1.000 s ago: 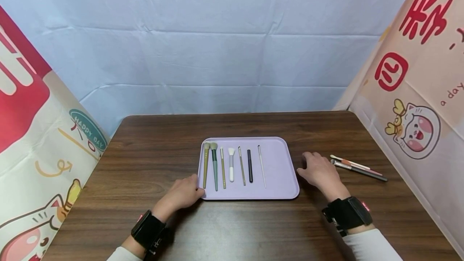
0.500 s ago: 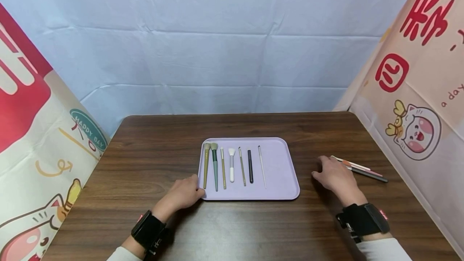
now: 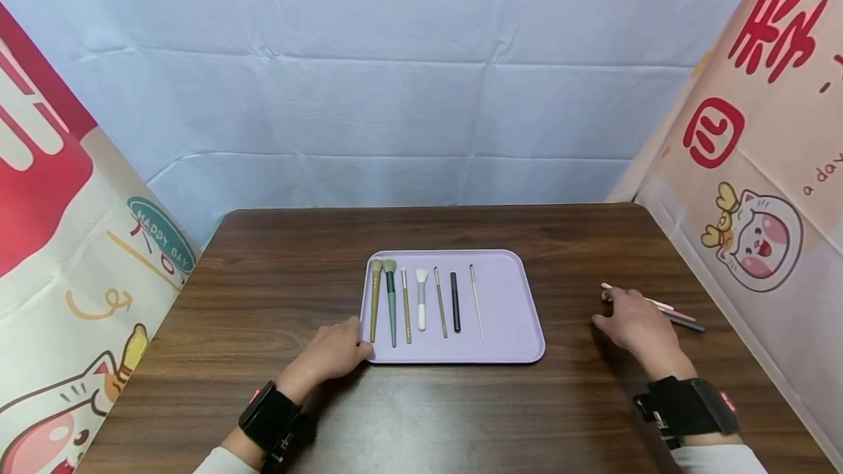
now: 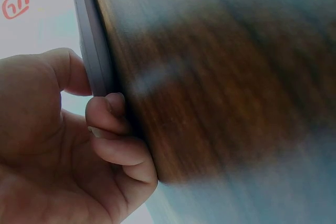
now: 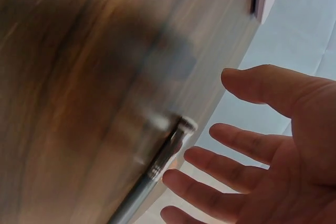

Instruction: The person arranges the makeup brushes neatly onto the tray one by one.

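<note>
My left hand (image 3: 329, 351) holds the near left corner of a lilac tray (image 3: 510, 313); in the left wrist view its thumb and curled fingers meet at the tray's rim (image 4: 94, 51). Several makeup brushes lie side by side on the tray, from a thick olive brush (image 3: 375, 302) to a thin white one (image 3: 477, 306). My right hand (image 3: 639, 324) hovers over a small bunch of brushes on the table, partly covering them. The right wrist view has its fingers spread beside a dark-handled brush (image 5: 139, 195) with a silver ferrule. A pink handle (image 3: 683, 315) shows past the hand.
The tray rests on a dark wooden table (image 3: 435, 415). A pale blue cloth (image 3: 395, 108) hangs behind it. Printed cloths stand along the left (image 3: 79, 328) and right (image 3: 751, 130) sides.
My right hand has moved right, away from the tray, and now overlaps the loose brushes. The left hand and tray stay put.
</note>
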Available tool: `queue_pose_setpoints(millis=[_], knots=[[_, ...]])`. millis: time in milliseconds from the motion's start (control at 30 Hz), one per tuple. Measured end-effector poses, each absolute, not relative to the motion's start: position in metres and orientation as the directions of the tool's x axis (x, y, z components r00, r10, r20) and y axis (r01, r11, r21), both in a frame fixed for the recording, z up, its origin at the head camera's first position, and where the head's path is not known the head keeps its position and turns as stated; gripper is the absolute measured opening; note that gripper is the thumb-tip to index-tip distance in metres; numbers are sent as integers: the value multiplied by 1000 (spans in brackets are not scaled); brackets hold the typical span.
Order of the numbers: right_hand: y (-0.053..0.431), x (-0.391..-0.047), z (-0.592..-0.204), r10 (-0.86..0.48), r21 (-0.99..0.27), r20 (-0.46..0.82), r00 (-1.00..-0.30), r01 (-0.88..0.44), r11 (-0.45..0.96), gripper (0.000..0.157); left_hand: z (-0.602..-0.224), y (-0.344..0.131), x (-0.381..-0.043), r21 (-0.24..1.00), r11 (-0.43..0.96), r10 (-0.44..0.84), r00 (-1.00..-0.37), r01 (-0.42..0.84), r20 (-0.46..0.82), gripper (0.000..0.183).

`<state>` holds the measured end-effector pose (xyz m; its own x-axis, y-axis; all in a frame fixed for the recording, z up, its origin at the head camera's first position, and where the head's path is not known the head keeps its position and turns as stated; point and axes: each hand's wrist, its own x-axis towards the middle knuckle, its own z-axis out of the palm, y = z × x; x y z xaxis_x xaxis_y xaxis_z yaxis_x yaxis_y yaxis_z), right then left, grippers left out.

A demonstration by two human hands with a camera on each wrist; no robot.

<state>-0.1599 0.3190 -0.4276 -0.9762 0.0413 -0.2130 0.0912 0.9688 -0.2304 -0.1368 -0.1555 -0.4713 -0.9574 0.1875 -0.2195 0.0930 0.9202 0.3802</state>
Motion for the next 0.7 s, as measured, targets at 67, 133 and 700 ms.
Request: queue_pose_setpoints(millis=[67,133,700], knots=[[323,-160,-427,37,-236,-225,-974,92,967,63,-471,-156,-136,380,920,188,-957,93,-221,21],[328,-159,-427,36,-235,-236,-971,93,968,63,-472,-156,-136,381,920,190,-957,95,-221,21],[364,-162,-429,44,-204,-256,-966,99,974,60,-472,-157,-136,393,915,187,-956,87,-224,22]])
